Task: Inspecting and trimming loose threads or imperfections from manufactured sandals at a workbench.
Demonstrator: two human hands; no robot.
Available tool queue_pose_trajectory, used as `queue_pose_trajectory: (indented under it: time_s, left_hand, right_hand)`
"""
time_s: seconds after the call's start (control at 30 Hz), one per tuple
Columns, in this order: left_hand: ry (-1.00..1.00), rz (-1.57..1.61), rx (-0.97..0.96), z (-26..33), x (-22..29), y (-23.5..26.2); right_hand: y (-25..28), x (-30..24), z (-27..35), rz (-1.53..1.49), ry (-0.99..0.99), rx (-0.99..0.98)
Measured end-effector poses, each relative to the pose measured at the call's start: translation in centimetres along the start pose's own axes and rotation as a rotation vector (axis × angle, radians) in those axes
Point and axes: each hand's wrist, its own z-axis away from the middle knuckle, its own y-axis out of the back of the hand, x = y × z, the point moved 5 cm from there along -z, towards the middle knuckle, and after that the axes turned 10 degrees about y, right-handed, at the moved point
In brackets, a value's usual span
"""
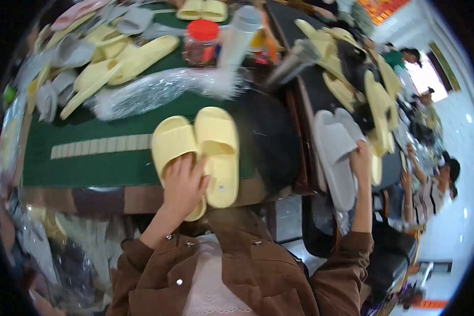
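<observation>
A pair of pale yellow slippers (205, 147) lies side by side on the green work table (89, 163), toes away from me. My left hand (183, 185) rests on the heel of the left slipper, fingers spread over it. My right hand (361, 156) reaches out to the right and grips the edge of a grey slipper (336, 152) that lies with its mate on a dark belt.
Clear plastic bags (152, 92) lie behind the yellow pair. Heaps of yellow and grey slippers (105, 63) fill the far left. A red-lidded jar (200, 42) and a white bottle (239, 34) stand at the back. More yellow slippers (374, 100) ride the belt. Other people (432, 184) work at right.
</observation>
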Motion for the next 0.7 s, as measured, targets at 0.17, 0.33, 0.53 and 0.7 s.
queue_pose_trajectory:
  time_s: [0.17, 0.33, 0.53, 0.7]
  left_hand:
    - [0.006, 0.046, 0.064, -0.2, -0.4, 0.8]
    - [0.056, 0.088, 0.151, 1.0, -4.2, 4.0]
    - [0.320, -0.089, 0.300, 5.8, -14.0, 9.9]
    - [0.585, -0.273, 0.306, 6.9, -27.7, 16.0]
  right_hand:
    - [-2.2, 3.2, 0.4, -0.006, 0.068, 0.130]
    - [-2.4, 5.6, -0.3, 0.137, 0.014, -0.195]
    - [-2.0, 1.3, 0.7, 0.118, -0.105, -0.317]
    - [-1.0, 2.1, 1.5, -0.094, -0.153, -0.401]
